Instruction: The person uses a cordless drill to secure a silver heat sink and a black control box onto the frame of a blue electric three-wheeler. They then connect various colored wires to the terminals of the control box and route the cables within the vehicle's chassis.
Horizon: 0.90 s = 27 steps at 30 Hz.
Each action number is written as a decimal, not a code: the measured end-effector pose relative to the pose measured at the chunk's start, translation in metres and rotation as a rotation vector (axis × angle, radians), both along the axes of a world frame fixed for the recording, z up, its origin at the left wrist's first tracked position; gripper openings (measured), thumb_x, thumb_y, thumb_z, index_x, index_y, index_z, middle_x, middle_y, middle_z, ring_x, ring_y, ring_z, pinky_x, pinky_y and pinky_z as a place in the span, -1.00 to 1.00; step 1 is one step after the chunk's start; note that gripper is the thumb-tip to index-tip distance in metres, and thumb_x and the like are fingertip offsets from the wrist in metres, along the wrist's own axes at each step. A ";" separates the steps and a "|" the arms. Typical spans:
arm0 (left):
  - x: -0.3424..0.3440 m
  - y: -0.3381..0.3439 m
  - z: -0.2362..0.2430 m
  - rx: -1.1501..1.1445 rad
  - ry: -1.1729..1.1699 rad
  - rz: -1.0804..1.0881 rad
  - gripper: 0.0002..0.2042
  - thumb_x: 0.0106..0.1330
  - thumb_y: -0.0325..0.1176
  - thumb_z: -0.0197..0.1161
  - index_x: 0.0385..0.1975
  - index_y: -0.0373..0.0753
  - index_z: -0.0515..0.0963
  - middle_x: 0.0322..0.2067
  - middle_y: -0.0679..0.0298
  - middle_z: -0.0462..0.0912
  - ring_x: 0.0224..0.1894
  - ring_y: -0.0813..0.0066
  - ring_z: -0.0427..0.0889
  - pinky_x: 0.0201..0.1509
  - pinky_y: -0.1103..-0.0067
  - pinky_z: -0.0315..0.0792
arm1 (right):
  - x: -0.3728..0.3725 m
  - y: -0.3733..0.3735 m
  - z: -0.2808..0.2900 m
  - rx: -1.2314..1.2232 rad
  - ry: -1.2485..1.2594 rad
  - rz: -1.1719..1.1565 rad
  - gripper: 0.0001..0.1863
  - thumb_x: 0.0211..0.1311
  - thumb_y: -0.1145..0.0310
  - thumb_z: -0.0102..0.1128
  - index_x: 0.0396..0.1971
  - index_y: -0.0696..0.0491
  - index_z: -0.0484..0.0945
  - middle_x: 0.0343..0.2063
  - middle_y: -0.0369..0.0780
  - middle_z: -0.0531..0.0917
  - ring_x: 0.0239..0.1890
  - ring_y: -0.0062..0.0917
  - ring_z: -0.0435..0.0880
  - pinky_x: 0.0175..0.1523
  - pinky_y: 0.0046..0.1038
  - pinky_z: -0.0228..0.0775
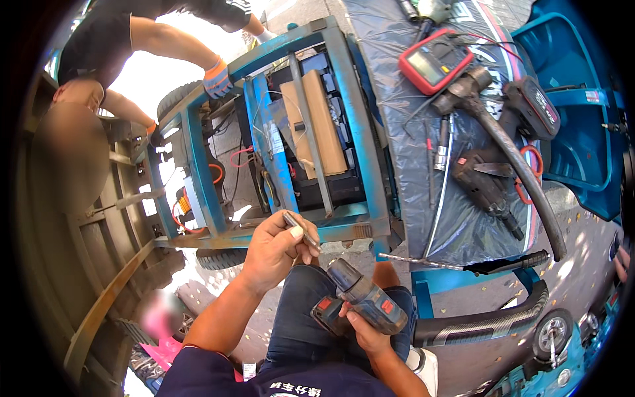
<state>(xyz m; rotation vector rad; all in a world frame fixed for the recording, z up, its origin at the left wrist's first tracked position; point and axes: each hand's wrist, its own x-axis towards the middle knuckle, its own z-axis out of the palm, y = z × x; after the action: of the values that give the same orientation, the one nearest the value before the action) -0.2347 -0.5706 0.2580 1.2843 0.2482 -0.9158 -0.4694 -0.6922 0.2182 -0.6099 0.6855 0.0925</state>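
My left hand [274, 250] is closed in a pinch around a short dark metal rod [305, 235], which looks like a drill bit, slanting down to the right. Just below and to its right, my right hand [368, 333] grips a cordless drill [367, 298] by its handle, held over my lap. The drill's chuck [342, 271] points up and left toward the rod, with a gap between them. Beyond both hands lies a blue metal vehicle frame [264, 235], with batteries [337, 188] and a cardboard strip [325, 126] inside it.
On the plastic-covered seat [403, 165] at right lie a red multimeter [435, 61], a hammer [503, 126], a second power tool [486, 182] and orange-handled scissors [533, 173]. A co-worker's gloved hand [217, 81] rests on the frame at the far left. Wooden boards [106, 301] stand at left.
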 end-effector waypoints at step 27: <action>0.053 0.256 -0.049 -0.468 0.395 0.933 -0.72 0.62 -0.11 -0.04 -0.35 -0.08 0.34 -0.45 0.23 0.52 -0.42 0.36 0.57 -0.13 0.26 0.55 | 0.184 0.228 -0.003 -0.600 -0.076 0.652 -0.69 0.07 0.51 0.46 -0.16 0.23 0.67 -0.20 -0.12 0.74 -0.20 -0.36 0.75 -0.04 -0.38 0.59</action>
<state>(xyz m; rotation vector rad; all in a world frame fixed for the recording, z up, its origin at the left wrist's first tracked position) -0.1813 -0.3141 0.2095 0.4318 0.8107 -0.3586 -0.2854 -0.4644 0.2150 -1.3952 0.4103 0.4766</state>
